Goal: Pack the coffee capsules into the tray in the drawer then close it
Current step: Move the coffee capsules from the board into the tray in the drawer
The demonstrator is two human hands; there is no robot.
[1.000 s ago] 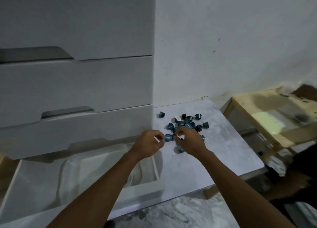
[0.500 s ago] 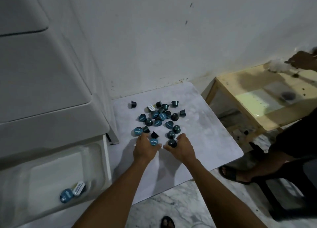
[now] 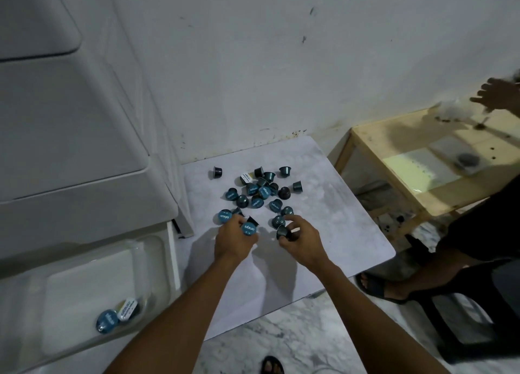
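Observation:
Several blue and dark coffee capsules (image 3: 257, 192) lie scattered on a white marbled board (image 3: 323, 218) on the floor. My left hand (image 3: 233, 240) grips a blue-lidded capsule (image 3: 250, 229) at the near edge of the pile. My right hand (image 3: 302, 240) is closed on a dark capsule (image 3: 282, 232) just right of it. At lower left the bottom drawer (image 3: 171, 261) stands open with a clear plastic tray (image 3: 84, 283) inside. Two capsules (image 3: 116, 316) lie in the tray's near right corner.
A white drawer unit (image 3: 70, 137) rises at left and a white wall stands behind the board. A low wooden table (image 3: 422, 182) stands at right, where another person's hand (image 3: 498, 93) reaches. That person's sandalled foot (image 3: 377, 285) rests by the board's right edge. My own foot (image 3: 271, 365) shows at the bottom.
The view swung down and right from the drawer to the capsule pile. Both hands have each closed on a capsule at the near edge and lifted slightly.

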